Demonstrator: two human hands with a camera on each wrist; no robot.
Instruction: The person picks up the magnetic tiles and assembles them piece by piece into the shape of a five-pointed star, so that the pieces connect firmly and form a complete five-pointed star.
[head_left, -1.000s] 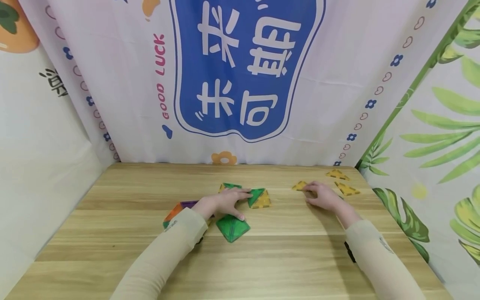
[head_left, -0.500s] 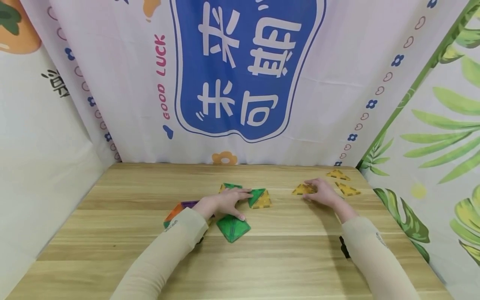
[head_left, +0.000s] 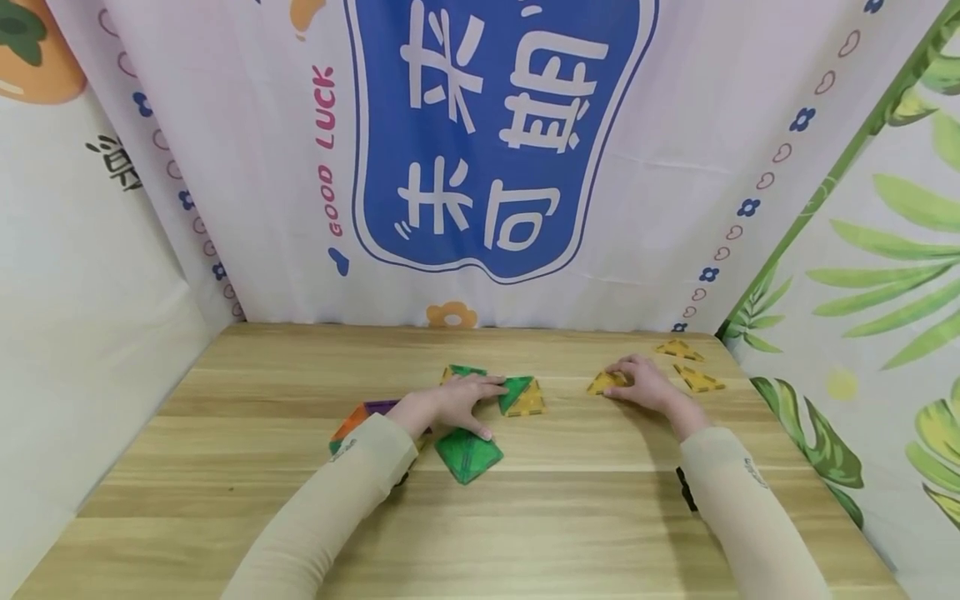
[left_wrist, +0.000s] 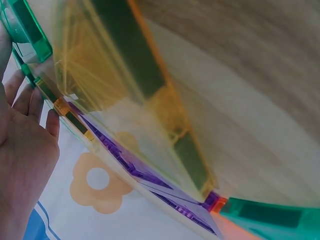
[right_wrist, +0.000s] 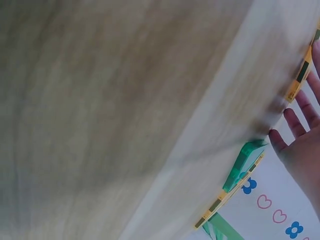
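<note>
In the head view, my left hand (head_left: 459, 403) lies over a cluster of magnetic tiles, fingers stretched out. Its fingertips touch a green triangle tile (head_left: 517, 392), which sits against a yellow triangle tile (head_left: 529, 402). By its thumb lies a green diamond-shaped piece (head_left: 468, 457). Orange (head_left: 350, 423) and purple tiles (head_left: 381, 407) are partly hidden behind the wrist. To the right, my right hand (head_left: 643, 387) pinches a separate yellow triangle tile (head_left: 604, 383) at the tabletop between thumb and fingers. The left wrist view shows a yellow tile (left_wrist: 165, 105) standing up close to the camera.
Two yellow triangle tiles, one farther back (head_left: 679, 350) and one nearer (head_left: 699, 379), lie beyond the right hand. A green tile (right_wrist: 243, 165) shows in the right wrist view. The wooden table (head_left: 525, 533) ends at a printed cloth backdrop (head_left: 285, 275).
My right hand has shifted slightly on the yellow triangle tile, exposing more of it, and the right forearm has swung a little left. The left hand stays in place on the tiles.
</note>
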